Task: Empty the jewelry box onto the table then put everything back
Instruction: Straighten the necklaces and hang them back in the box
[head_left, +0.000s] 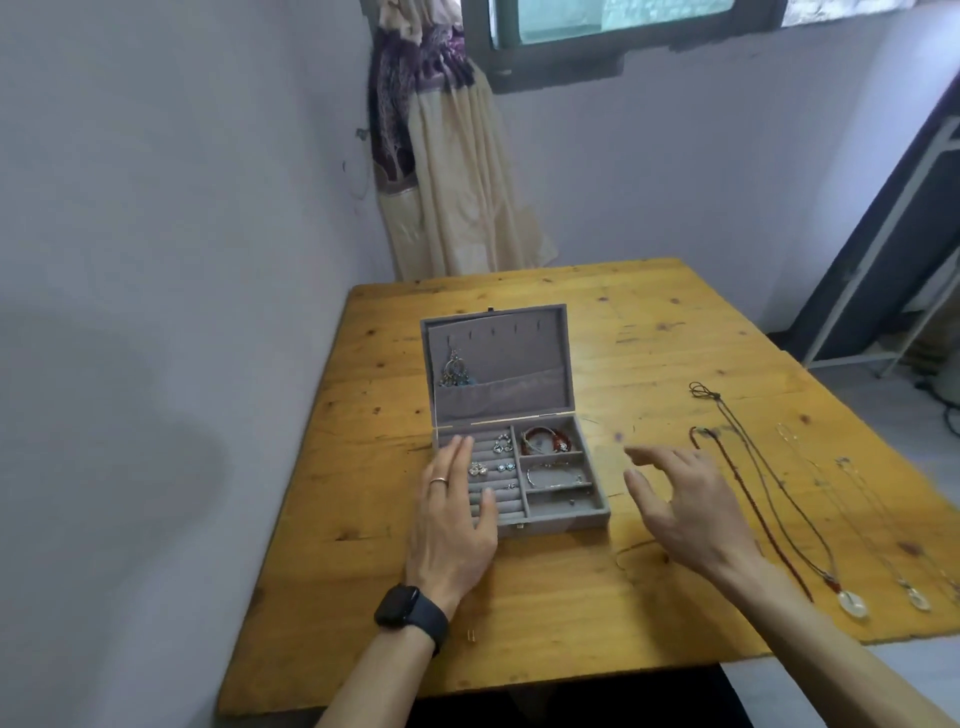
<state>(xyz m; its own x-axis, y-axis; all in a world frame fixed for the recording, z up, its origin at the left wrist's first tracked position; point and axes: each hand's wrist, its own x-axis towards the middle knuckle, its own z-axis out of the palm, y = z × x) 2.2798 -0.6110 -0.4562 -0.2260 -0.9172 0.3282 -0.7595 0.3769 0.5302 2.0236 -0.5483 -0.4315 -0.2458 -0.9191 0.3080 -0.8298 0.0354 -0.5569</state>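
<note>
Left hand (452, 512) rests on open jewelry box (550, 519); necklaces (769, 519) lie beside.

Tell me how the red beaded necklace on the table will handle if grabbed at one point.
Probably floppy: the red beaded necklace lies in a long thin loop on the table, so it should drape and trail from any single pinch. Likely light, given the thin strand. It may snag the corded pendant necklace, which lies close beside it and seems to cross it.

A knotty yellow wooden table (649, 322) stands near pale lilac walls (156, 208). Beyond its far edge hangs a gathered cream and purple curtain (447, 171) beside a dark-framed window (623, 31). A white metal frame (883, 270) stands past the far right corner.
</note>
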